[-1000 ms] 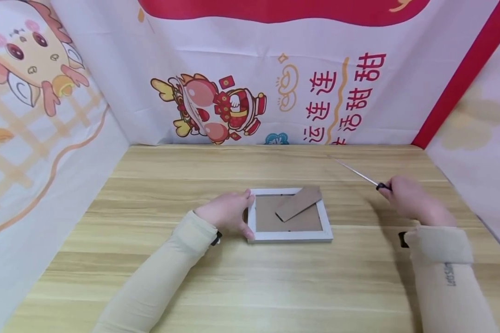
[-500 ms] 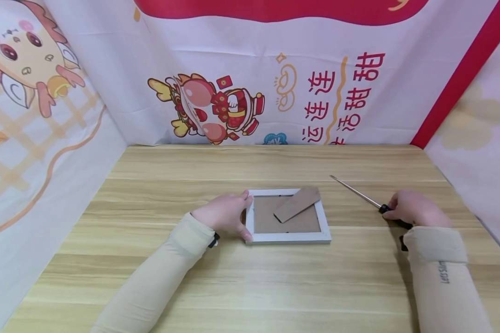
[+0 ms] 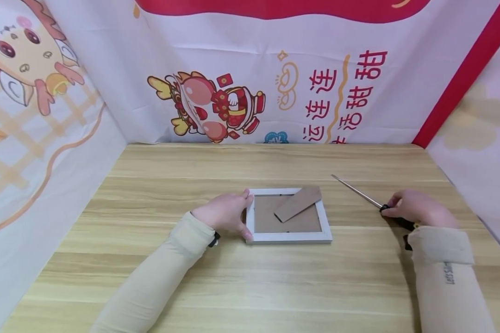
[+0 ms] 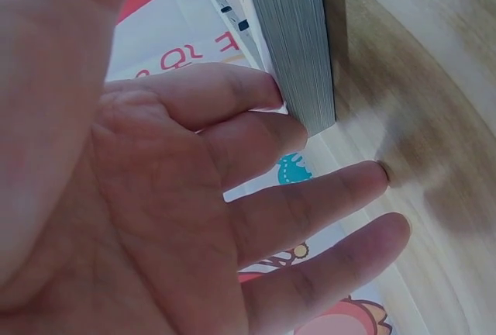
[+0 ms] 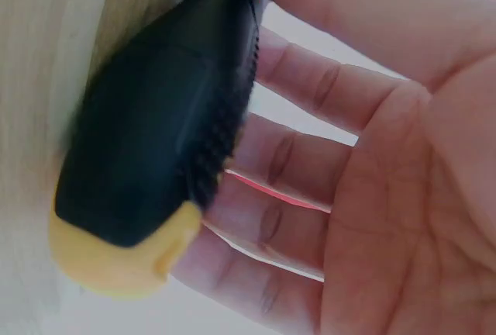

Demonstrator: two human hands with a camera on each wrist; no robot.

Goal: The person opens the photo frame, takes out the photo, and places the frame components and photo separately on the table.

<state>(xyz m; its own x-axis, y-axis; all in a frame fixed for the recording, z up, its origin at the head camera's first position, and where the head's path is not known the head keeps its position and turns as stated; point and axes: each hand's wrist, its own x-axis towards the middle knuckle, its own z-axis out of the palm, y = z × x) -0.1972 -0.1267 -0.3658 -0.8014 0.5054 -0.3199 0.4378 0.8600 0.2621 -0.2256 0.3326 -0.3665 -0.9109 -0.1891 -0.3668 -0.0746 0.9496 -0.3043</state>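
Observation:
A picture frame (image 3: 291,237) with a white border lies face down on the wooden table, its brown backboard (image 3: 264,215) facing up. Across the backboard slants a brown stand leg (image 3: 300,204), its upper end over the frame's far right corner. My left hand (image 3: 225,212) holds the frame's left end, thumb at the near corner and fingers at the far corner; two fingers are off the frame in the left wrist view. To the right, my right hand (image 3: 418,208) pinches a screwdriver (image 3: 360,193) at the neck of its black and yellow handle (image 5: 155,133). The shaft points away to the left.
White printed cloth (image 3: 141,46) hangs along the table's back edge, with more cloth (image 3: 87,152) on the left and right sides. The wooden tabletop (image 3: 275,286) extends in front of the frame and between the frame and the screwdriver.
My right hand has brought the screwdriver down and toward me, its shaft now lower over the table, and has hardly moved in the last half second. The left hand and frame stay put.

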